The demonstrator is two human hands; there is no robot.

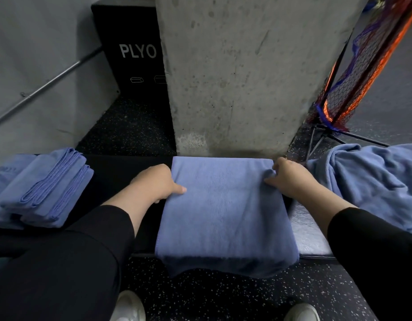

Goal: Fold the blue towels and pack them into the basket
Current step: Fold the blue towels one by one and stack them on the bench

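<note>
A blue towel (223,209), folded into a long strip, lies across the black bench (121,172) in front of me, and its near end hangs over the bench's front edge. My left hand (157,183) grips the towel's left edge, thumb on top and fingers underneath. My right hand (287,179) pinches the right edge near the far corner, bunching the cloth there. A stack of folded blue towels (45,188) sits on the bench to the left. A heap of unfolded blue towels (372,181) lies at the right. No basket is in view.
A concrete pillar (242,77) rises directly behind the bench. A black box marked PLYO (135,54) stands behind on the left, beside a grey wall with a metal rail (45,86). An orange and black net on a stand (353,72) leans at the right. My white shoes (130,306) stand on speckled floor.
</note>
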